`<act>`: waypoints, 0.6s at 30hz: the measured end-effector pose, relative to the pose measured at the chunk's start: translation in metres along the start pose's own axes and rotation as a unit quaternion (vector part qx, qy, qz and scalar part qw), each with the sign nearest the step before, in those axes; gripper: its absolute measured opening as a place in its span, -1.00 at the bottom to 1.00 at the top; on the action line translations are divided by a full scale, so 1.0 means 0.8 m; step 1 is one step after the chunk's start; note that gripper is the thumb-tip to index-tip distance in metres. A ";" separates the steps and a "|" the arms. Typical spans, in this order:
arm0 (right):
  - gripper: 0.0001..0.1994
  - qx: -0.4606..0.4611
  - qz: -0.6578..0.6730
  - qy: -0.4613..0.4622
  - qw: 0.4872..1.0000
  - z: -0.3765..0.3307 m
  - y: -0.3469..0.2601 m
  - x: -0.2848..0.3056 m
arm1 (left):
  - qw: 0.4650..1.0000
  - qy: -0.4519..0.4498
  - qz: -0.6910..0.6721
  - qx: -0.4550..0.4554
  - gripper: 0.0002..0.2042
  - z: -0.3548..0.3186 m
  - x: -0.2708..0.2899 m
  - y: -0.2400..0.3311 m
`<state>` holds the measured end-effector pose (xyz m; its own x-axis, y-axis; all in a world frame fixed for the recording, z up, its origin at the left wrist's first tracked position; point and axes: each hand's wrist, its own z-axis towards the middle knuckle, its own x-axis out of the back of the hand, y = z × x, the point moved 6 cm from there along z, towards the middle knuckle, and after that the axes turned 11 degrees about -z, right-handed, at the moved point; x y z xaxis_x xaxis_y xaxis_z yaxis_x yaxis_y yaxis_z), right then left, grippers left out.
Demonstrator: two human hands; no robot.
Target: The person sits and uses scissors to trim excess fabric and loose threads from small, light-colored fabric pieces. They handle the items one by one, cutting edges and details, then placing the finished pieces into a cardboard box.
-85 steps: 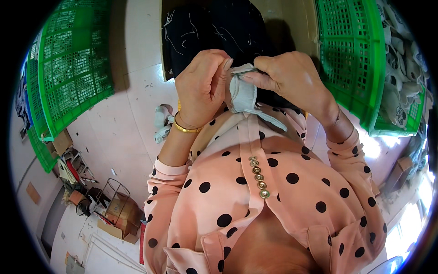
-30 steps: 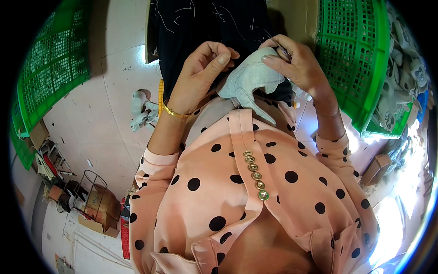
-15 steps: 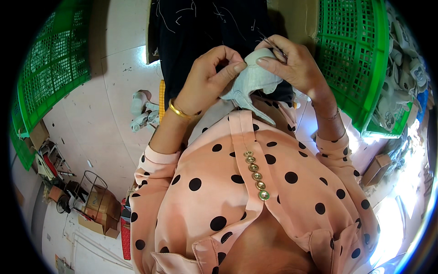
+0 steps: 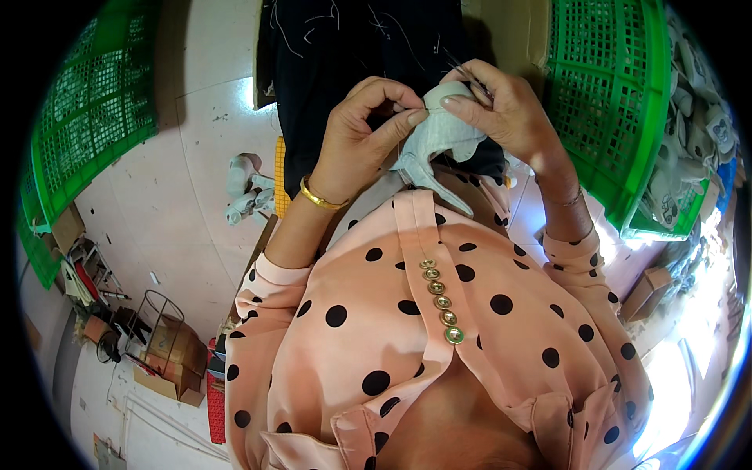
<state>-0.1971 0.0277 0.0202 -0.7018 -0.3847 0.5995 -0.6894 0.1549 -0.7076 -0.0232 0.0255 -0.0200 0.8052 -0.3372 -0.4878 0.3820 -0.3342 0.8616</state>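
Above my lap is a pale grey-green shoe upper [image 4: 436, 139], its narrow strap-like end hanging toward my shirt. My right hand [image 4: 513, 113] grips its far right side, thumb on top. A pair of small dark metal snips [image 4: 476, 84] also rests in that hand, along the fingers. With thumb and forefinger pinched, my left hand [image 4: 362, 135] holds the upper's left edge near the pale band. Whether a thread is also in the pinch is too small to tell.
Green plastic crates stand on the right [image 4: 599, 117] and left [image 4: 94, 110]. Shoe uppers [image 4: 689, 117] are heaped beyond the right crate. More pale pieces [image 4: 247, 188] lie on the floor at left. Loose threads [image 4: 317, 17] cling to my dark trousers. A cardboard box [image 4: 174, 352] sits lower left.
My left hand and forearm have shifted slightly right and toward me, fingertips still at the upper's edge. My right hand and the shoe upper have barely moved.
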 end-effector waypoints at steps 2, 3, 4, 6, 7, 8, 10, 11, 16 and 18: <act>-0.71 -0.003 0.014 -0.006 1.000 0.001 0.004 -0.004 | 0.991 -0.022 0.119 -0.063 -0.92 0.005 0.000 0.011; -0.70 -0.009 0.016 -0.014 1.000 0.001 0.006 -0.004 | 0.979 -0.033 0.177 -0.094 -0.92 0.006 -0.001 0.017; -0.70 -0.015 0.019 -0.022 0.999 0.002 0.007 -0.004 | 0.979 -0.057 0.188 -0.057 -0.91 0.009 -0.001 0.015; -0.70 -0.021 0.017 -0.035 0.999 0.002 0.007 -0.006 | 0.971 -0.102 0.214 0.019 -0.89 0.009 0.003 0.011; -0.70 -0.023 0.011 -0.039 0.999 0.002 0.007 -0.006 | 0.985 -0.094 0.114 0.086 -0.88 0.007 0.008 0.003; -0.70 -0.024 0.004 -0.042 0.999 0.002 0.007 -0.006 | 0.985 -0.084 0.013 0.151 -0.88 0.005 0.011 -0.007; -0.71 -0.024 0.030 -0.049 0.998 0.003 0.011 -0.010 | 0.969 -0.064 -0.107 0.215 -0.87 0.000 0.014 -0.016; -0.71 -0.026 0.043 -0.051 0.997 0.002 0.014 -0.012 | 0.966 -0.057 -0.128 0.217 -0.86 -0.001 0.014 -0.017; -0.56 -0.003 0.026 0.001 1.000 0.004 0.015 -0.004 | 0.980 -0.014 -0.125 0.156 -0.86 0.000 0.006 -0.004; -0.56 0.004 0.021 0.005 1.000 0.004 0.011 -0.003 | 0.984 -0.025 -0.125 0.127 -0.84 -0.002 0.000 -0.004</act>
<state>-0.2010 0.0273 0.0111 -0.7321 -0.3682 0.5731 -0.6579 0.1637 -0.7351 -0.0239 0.0281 -0.0228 0.6753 -0.2568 -0.6914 0.4348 -0.6186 0.6544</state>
